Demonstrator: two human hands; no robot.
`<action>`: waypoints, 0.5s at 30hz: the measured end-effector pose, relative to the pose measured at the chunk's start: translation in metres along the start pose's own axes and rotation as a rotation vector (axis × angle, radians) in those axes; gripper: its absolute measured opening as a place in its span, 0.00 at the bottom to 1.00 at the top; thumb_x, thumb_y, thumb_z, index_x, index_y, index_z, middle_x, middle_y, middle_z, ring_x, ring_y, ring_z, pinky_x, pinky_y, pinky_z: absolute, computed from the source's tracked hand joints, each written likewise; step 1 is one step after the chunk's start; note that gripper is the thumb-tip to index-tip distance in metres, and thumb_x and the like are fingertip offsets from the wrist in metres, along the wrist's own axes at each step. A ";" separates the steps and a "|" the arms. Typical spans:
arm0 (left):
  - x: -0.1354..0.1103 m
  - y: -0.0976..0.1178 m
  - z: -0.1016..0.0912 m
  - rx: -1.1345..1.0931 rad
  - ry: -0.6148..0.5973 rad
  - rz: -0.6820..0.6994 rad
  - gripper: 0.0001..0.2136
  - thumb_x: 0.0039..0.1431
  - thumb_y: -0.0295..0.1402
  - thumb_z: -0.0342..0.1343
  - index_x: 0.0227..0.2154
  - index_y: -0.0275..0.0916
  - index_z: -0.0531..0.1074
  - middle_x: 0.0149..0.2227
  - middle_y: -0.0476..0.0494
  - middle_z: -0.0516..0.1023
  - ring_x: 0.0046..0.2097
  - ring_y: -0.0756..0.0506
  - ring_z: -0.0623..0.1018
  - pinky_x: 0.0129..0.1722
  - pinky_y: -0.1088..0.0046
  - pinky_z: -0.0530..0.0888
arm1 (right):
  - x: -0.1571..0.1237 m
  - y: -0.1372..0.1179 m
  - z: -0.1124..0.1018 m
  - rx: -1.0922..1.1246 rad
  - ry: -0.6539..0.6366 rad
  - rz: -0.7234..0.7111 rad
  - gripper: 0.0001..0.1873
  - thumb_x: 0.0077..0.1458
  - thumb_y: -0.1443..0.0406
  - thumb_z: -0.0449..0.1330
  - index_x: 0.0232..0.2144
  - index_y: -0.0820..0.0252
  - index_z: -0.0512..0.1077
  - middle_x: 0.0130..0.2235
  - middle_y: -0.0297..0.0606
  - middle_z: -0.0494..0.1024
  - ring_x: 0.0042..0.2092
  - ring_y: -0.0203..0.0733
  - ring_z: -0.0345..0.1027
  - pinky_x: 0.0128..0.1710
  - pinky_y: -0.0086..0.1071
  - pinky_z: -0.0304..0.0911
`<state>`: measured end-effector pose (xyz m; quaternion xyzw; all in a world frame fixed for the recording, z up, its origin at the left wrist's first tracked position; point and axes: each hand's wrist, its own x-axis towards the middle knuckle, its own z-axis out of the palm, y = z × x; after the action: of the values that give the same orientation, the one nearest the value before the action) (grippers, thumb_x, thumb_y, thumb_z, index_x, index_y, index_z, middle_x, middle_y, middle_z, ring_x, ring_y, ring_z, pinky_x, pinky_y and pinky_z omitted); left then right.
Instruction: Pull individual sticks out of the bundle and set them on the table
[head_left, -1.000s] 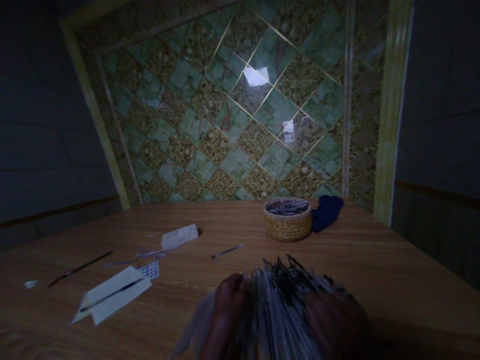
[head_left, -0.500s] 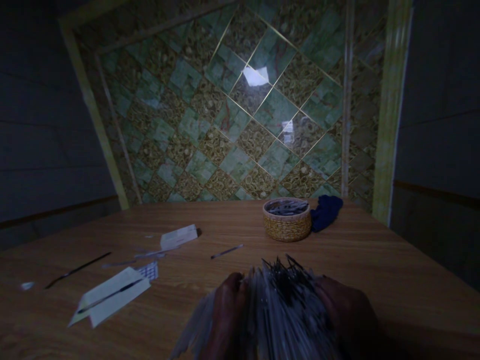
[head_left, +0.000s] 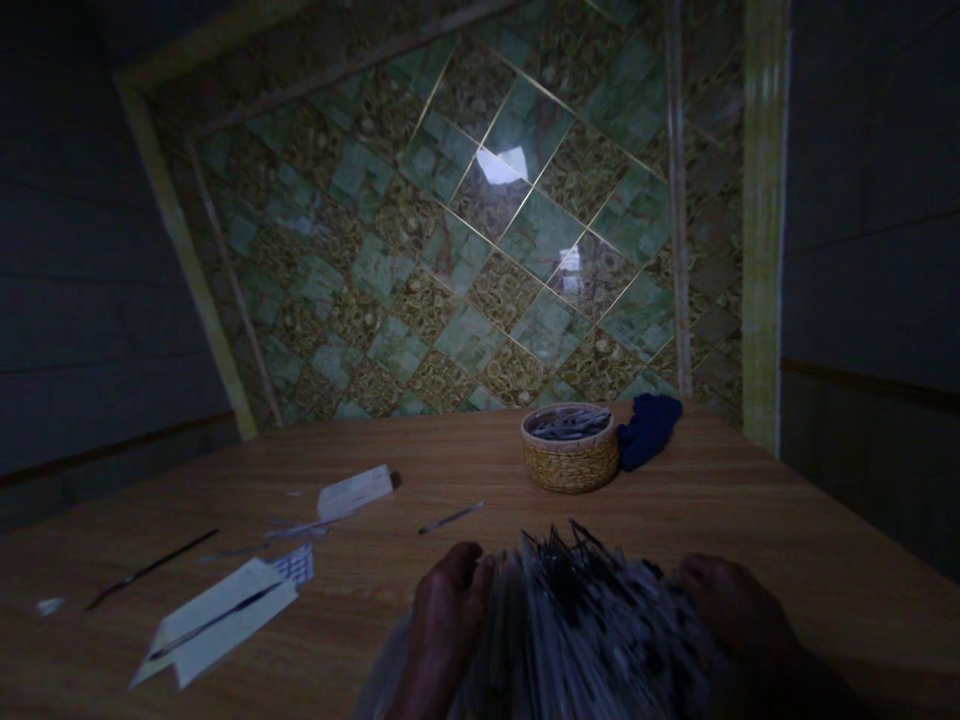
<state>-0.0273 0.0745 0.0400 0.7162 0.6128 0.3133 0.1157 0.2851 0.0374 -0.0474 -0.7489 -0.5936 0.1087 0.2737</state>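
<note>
A large bunch of thin pen-like sticks (head_left: 570, 630), pale and clear-looking along their length with many dark tips, fills the bottom middle of the head view. The dim light hides what kind they are. My left hand (head_left: 450, 610) is closed against the bunch's left side, thumb towards the sticks, with some pale lengths showing left of the wrist. At the right side, my right hand (head_left: 731, 605) is curled by the bunch's edge, its fingers mostly in shadow. The lower ends of the sticks run out of view.
Behind the bunch stands a woven basket (head_left: 570, 465) of similar sticks, beside a dark blue cloth (head_left: 649, 430). A single pen-like stick (head_left: 451, 517) lies nearer. To the left are a folded card (head_left: 247, 625), a white box-like card (head_left: 356, 492) and a dark thin stick (head_left: 154, 568).
My right hand has shifted right, and the bunch spreads wider on that side. My left hand stays at the left side. The view has tilted slightly.
</note>
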 end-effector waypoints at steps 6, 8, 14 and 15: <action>0.025 -0.021 -0.014 0.238 -0.045 -0.023 0.10 0.60 0.32 0.47 0.35 0.35 0.72 0.33 0.38 0.80 0.37 0.44 0.78 0.34 0.73 0.67 | -0.002 0.007 0.005 0.028 -0.050 0.009 0.19 0.58 0.63 0.45 0.25 0.54 0.74 0.31 0.40 0.80 0.35 0.42 0.73 0.32 0.30 0.59; 0.039 -0.037 -0.015 0.317 -0.056 -0.054 0.09 0.59 0.31 0.48 0.33 0.34 0.73 0.33 0.37 0.80 0.38 0.43 0.78 0.34 0.72 0.67 | -0.003 0.011 0.009 0.038 -0.065 0.001 0.18 0.57 0.63 0.46 0.25 0.53 0.75 0.31 0.40 0.80 0.34 0.42 0.73 0.32 0.31 0.60; 0.076 -0.085 -0.007 0.504 -0.090 -0.128 0.07 0.60 0.34 0.52 0.35 0.35 0.72 0.38 0.43 0.77 0.42 0.45 0.76 0.42 0.64 0.71 | 0.003 0.064 0.041 -0.041 0.057 -0.265 0.17 0.43 0.65 0.59 0.37 0.48 0.79 0.46 0.44 0.78 0.48 0.53 0.71 0.45 0.39 0.65; 0.081 -0.091 -0.004 0.521 -0.093 -0.132 0.09 0.60 0.35 0.52 0.36 0.35 0.72 0.39 0.44 0.76 0.42 0.45 0.75 0.43 0.62 0.71 | 0.006 0.076 0.048 -0.060 0.096 -0.312 0.21 0.40 0.65 0.60 0.40 0.48 0.78 0.49 0.45 0.76 0.51 0.56 0.68 0.49 0.42 0.63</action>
<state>-0.0985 0.1710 0.0187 0.6938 0.7123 0.1037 -0.0243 0.3262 0.0456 -0.1273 -0.6597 -0.6920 0.0110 0.2930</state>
